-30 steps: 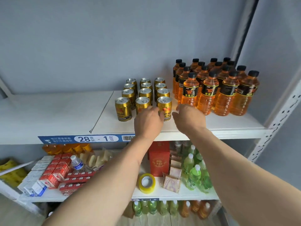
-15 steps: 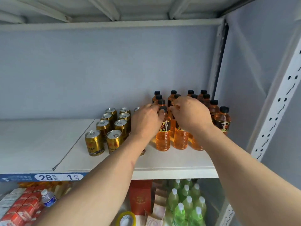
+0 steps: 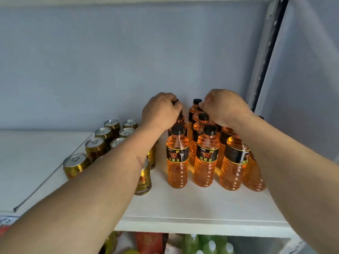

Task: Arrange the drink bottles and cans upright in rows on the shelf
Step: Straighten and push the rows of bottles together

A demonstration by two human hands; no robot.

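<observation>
The left hand [image 3: 161,111] curls its grip over a rear bottle's cap [image 3: 175,101]. The right hand [image 3: 224,107] curls atop the orange bottles [image 3: 206,156]; whether it holds one is unclear. Gold cans [image 3: 95,146] stand upright beside them on the shelf [image 3: 192,204].

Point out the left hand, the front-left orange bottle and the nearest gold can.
left hand [image 3: 161,111], head view, back of the hand.
front-left orange bottle [image 3: 177,154], head view, black label.
nearest gold can [image 3: 75,159], head view, silver lid.

Both my hands are up at the back rows of orange bottles [image 3: 206,158] on the white shelf [image 3: 192,208]. My left hand [image 3: 160,111] curls over a black cap; my right hand [image 3: 222,107] curls over bottle tops beside it. Gold cans [image 3: 94,146] stand upright to the left.
</observation>
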